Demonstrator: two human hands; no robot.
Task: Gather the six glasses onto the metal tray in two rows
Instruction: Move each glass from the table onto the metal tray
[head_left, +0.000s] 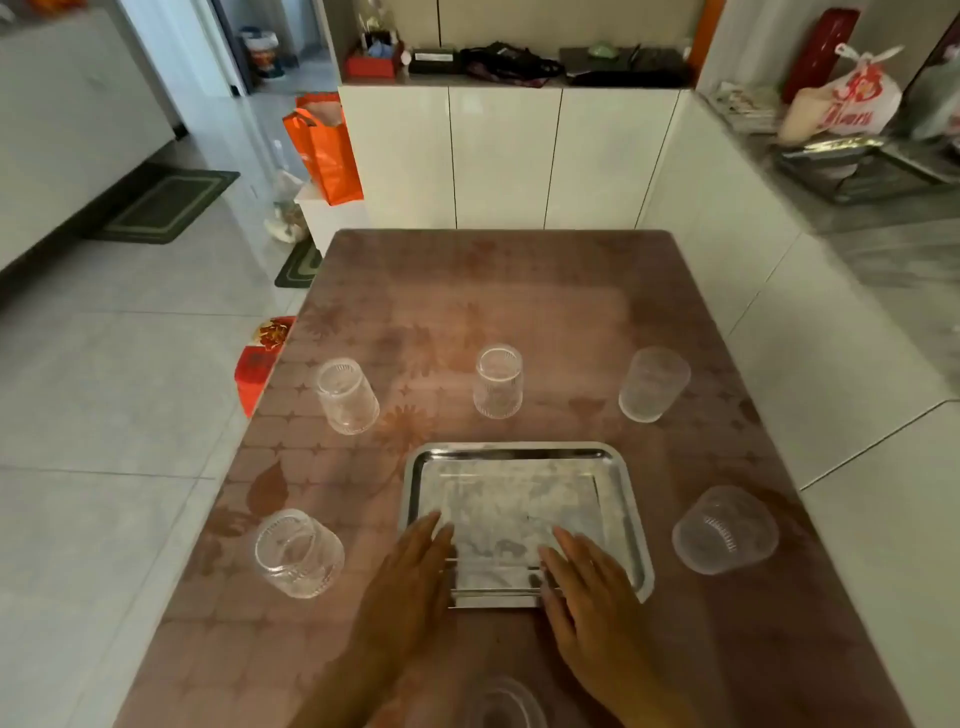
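Nearest you, one glass stood at the table's near edge, between your forearms. Your left hand and right hand lay flat, fingers extended and together, empty, over the near rim of the metal tray. Five other glasses ringed the tray, none on it: far-left, far-centre, far-right, near-left, near-right.
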